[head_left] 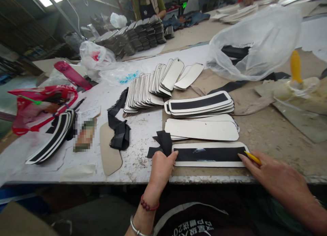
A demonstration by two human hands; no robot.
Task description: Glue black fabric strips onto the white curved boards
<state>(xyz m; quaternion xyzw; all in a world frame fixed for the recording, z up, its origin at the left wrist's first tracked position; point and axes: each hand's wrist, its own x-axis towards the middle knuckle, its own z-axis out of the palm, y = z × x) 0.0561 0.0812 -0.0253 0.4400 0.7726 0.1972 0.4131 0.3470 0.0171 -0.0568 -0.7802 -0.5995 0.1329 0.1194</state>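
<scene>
A long white panel (212, 164) with rounded ends lies at the table's front edge, with a black strip (222, 154) flat along its middle. My left hand (162, 164) is closed at the panel's left end, its thumb and curled fingers pinching the strip there. Just behind that hand bunches a loose black tape end (165, 142). At the right end, my right hand (270, 168) presses the strip with its thumb while gripping a thin yellow pointed tool (252, 158), perhaps a pencil. Behind the panel lie plain white panels (201, 128) and a stack of black-striped panels (201, 102).
Fanned white pieces (145, 89) stand mid-table. Crumpled black tape (120, 134) lies on a beige panel (111, 161) to the left, near striped panels (55, 140). A plastic bag (258, 42) and a yellow-handled tool (295, 67) are at right. A person (149, 6) is across the table.
</scene>
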